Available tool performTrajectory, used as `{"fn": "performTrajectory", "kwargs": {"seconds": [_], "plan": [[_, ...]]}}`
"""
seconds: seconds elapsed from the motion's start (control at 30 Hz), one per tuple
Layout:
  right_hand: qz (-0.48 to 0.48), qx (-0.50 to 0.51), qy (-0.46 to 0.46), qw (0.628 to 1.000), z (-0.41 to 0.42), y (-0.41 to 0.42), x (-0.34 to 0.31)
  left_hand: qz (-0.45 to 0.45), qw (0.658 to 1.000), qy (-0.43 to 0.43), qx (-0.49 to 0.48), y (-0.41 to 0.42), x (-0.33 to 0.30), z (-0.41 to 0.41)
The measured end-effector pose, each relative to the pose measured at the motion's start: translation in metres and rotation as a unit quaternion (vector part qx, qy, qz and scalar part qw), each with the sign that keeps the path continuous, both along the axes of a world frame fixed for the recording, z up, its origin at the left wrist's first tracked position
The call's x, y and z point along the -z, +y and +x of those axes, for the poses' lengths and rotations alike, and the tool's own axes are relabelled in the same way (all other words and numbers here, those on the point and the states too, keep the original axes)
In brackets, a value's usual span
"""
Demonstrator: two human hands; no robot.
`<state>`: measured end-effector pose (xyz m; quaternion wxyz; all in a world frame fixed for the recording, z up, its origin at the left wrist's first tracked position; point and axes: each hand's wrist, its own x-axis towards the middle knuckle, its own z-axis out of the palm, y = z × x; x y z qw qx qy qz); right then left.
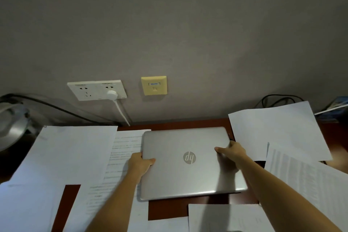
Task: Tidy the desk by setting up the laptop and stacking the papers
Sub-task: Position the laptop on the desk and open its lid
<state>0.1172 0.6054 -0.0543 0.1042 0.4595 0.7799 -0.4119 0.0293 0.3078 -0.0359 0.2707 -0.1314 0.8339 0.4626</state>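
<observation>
Laptop [190, 162], closed, lies on the surface [165, 209] among loose papers [66, 152]; left hand [140, 163] grips its left edge, right hand [232, 151] its right edge.

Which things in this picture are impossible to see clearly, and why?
All in the head view:
- Left hand and right hand: fingers hidden under the laptop edges.
- Printed paper: text too blurred to read.
- Desk: mostly covered by sheets.
- Yellow wall plate: label too small.
- Grey object at left: dim and cut by the edge.
</observation>
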Motion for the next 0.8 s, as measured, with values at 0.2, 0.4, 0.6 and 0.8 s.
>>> {"fn": "performTrajectory", "kwargs": {"seconds": [0.2,0.4,0.6,0.8], "plan": [[0.01,0.008,-0.008,1.0,0.008,0.006,0.005,0.009,1.0,0.001,0.009,0.009,-0.002,0.007],[0.022,0.001,-0.02,1.0,0.005,-0.007,0.008,0.0,0.999,0.028,-0.022,0.005,0.002,0.013],[0.011,-0.011,-0.018,1.0,0.005,-0.009,0.008,-0.007,0.998,0.044,-0.039,0.004,0.009,0.016],[0.006,0.003,0.005,1.0,0.009,-0.01,0.009,-0.013,0.998,0.039,-0.045,-0.002,0.017,0.01]]}}
